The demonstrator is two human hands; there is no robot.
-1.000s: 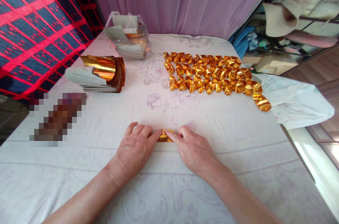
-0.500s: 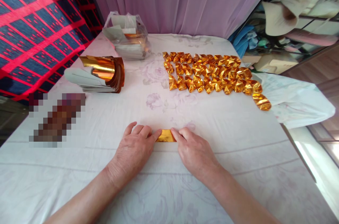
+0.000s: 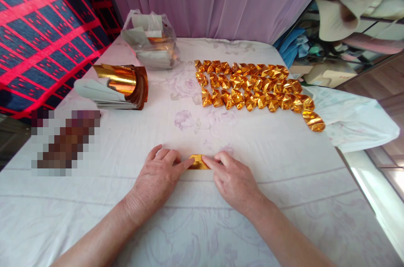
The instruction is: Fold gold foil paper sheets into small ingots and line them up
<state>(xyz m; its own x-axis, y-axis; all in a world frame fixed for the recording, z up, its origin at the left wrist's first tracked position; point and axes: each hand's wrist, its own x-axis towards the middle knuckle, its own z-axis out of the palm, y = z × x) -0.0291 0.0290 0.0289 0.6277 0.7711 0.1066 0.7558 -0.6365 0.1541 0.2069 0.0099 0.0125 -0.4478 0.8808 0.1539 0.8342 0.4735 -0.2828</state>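
A small strip of folded gold foil paper (image 3: 198, 162) lies flat on the cloth-covered table, between my two hands. My left hand (image 3: 160, 174) grips its left end, with the thumb on top and the other fingers bent beside it. At the right end, my right hand (image 3: 235, 178) presses a fingertip onto the strip's upper edge, its fingers bent and held together. The undersides of both hands are hidden. Beyond them, several rows of folded gold foil ingots (image 3: 249, 86) stand at the back right.
A curled stack of gold foil sheets (image 3: 121, 86) sits at the left, with a clear plastic bag (image 3: 151, 41) of more sheets behind it. A blurred-out item (image 3: 67, 142) lies at the left edge. A pale plastic bag (image 3: 356, 119) hangs off the right side of the table (image 3: 195, 225).
Both fingertips have shifted inward over the strip's top, and its upper corners now look slanted or folded in. Everything else stays in place apart from a slight camera shift.
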